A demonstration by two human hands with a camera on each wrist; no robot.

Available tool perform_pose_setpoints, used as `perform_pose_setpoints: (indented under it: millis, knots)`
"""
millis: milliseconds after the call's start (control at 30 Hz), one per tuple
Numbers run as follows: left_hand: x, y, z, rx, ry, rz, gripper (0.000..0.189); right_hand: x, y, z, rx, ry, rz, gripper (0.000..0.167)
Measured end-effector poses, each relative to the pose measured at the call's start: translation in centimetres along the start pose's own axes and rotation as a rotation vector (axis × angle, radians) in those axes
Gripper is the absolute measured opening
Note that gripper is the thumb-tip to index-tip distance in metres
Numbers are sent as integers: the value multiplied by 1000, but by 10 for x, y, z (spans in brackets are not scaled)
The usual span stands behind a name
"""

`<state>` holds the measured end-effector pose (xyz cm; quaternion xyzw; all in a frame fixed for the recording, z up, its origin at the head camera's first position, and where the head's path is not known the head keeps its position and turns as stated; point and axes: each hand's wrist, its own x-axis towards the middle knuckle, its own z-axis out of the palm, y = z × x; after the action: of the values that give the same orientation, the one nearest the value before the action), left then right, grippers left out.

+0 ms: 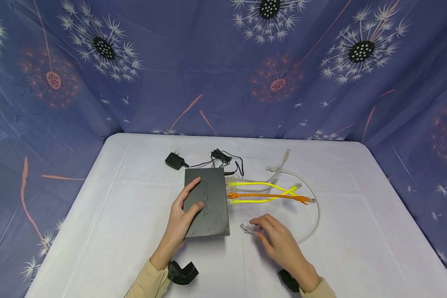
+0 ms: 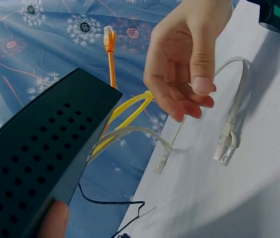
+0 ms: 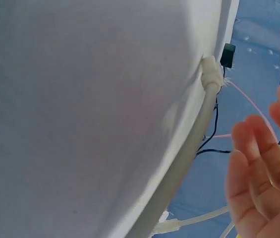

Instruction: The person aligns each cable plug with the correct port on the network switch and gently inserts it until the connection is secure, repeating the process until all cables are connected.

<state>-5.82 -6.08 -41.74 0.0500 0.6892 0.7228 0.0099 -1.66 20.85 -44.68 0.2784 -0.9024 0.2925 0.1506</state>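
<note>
My left hand (image 1: 179, 219) holds a dark grey TP-LINK network switch (image 1: 215, 221), thumb and index finger spread over its top face. In the left wrist view the switch's vented side (image 2: 45, 139) appears tilted above the table. Several network cables, including a yellow one (image 1: 253, 183) and an orange one (image 1: 264, 195), stick out of its right side. My right hand (image 1: 281, 246), fingers loosely bent, hovers beside the plug (image 1: 246, 228) of a loose white network cable (image 1: 318, 211). The left wrist view shows that plug lying on the table, apart from the fingers.
Behind the switch lie a black power adapter (image 1: 175, 161) and its bundled cord (image 1: 220, 156), which runs to the switch's right side. A white cloth (image 1: 134, 207) covers the table. A blue dandelion-patterned curtain (image 1: 208, 62) hangs at the back and sides.
</note>
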Motion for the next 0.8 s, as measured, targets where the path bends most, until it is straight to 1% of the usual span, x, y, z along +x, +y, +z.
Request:
perform_pose_setpoints:
  millis: [100,233,367,633,800]
  knots:
    - [0,0,0,4,0,2,62,-2,0,2,-6,-45,40,40]
    - [0,-1,0,3,0,0,61,-3,-1,3,-10,-124,102,41]
    - [0,-1,0,4,-1,-1,61,-4,-1,4,-21,-178,110,42]
    - [-1,-1,1,2,-1,-8,62,-4,0,5,-27,-199,103,47]
    - [-1,-2,1,13,4,-10,62,-5,0,6,-14,-189,92,48]
